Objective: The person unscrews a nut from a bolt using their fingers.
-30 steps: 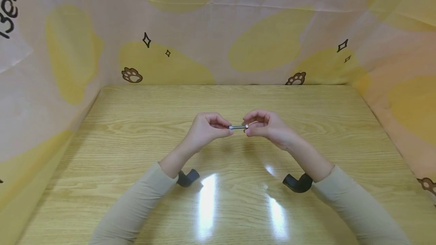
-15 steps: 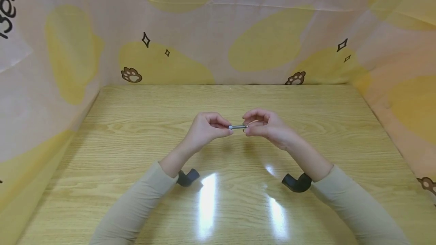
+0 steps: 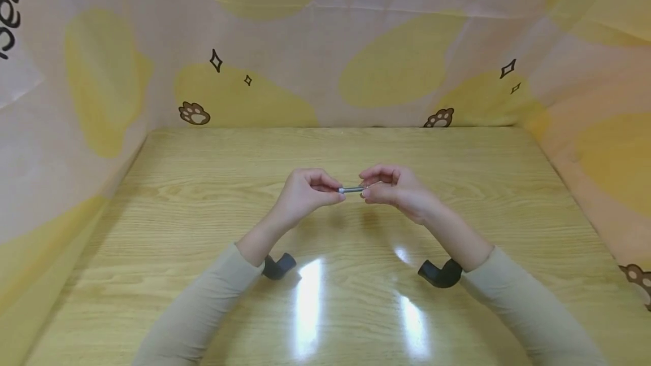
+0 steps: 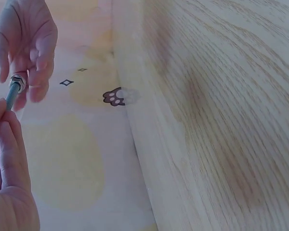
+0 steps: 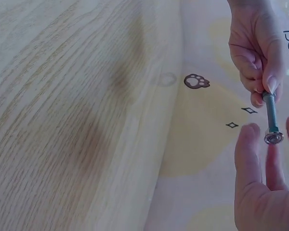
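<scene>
Thumb and fingers of the left hand [image 3: 310, 195] pinch one end of a slim metal bolt [image 3: 352, 190], held roughly level above the table. On its other end sits a silvery nut [image 4: 18, 83], also visible as a nut [image 5: 274, 138] in the right wrist view. The right hand [image 3: 399, 190] surrounds that end with bent, spread fingers. In the right wrist view, the right hand's [image 5: 265, 197] thumb and index finger stand apart on either side of the nut; whether a finger behind touches it, I cannot tell.
The wood-grain table [image 3: 203, 162] lies below both hands. Patterned cloth [image 3: 285, 44] rises behind it and at both sides. A black curved piece [image 3: 280, 266] shows by the left wrist and another black piece [image 3: 439, 273] by the right wrist.
The right hand's fingers have shifted slightly around the nut end, which shows less clearly in the head view. The left hand keeps its pinch. The whole head view has drifted a little.
</scene>
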A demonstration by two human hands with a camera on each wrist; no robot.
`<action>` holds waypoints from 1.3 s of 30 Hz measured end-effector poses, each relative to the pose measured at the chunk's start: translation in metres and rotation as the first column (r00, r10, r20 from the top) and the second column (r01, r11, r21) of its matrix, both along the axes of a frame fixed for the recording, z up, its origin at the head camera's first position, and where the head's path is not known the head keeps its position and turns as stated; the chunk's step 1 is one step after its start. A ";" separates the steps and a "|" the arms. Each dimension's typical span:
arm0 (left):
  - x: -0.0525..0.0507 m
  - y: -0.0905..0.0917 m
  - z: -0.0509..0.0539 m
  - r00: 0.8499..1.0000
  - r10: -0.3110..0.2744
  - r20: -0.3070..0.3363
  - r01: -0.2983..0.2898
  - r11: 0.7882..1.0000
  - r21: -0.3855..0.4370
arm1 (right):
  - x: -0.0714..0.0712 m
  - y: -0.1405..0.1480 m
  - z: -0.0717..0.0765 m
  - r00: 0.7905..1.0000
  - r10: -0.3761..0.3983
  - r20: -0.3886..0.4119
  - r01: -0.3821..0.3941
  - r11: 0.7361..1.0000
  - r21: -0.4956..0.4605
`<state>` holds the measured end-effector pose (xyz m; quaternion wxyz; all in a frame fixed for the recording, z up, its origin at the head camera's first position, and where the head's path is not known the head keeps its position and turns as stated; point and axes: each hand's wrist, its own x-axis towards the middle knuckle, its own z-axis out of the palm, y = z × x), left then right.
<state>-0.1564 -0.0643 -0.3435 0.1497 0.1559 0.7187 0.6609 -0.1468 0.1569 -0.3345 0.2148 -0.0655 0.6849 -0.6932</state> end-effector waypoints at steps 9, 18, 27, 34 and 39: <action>0.000 -0.001 -0.005 1.000 -0.006 -0.008 0.006 1.000 0.009 | 0.001 0.001 -0.004 1.000 0.018 -0.015 -0.017 0.997 0.072; -0.002 0.000 -0.007 1.000 -0.008 -0.008 0.008 1.000 0.002 | 0.000 0.000 -0.003 1.000 0.003 0.000 -0.003 1.000 0.022; -0.001 0.000 -0.004 0.999 -0.029 -0.016 0.029 1.000 0.009 | 0.001 0.003 -0.003 0.997 0.010 -0.071 -0.004 0.996 0.088; -0.001 0.000 -0.005 0.999 -0.030 -0.027 0.030 0.999 0.012 | 0.001 0.002 -0.003 0.999 0.004 -0.046 0.000 0.995 0.095; -0.002 0.000 -0.005 0.999 -0.029 -0.021 0.030 0.999 0.012 | 0.001 0.004 0.000 0.997 0.033 -0.074 -0.026 0.995 0.094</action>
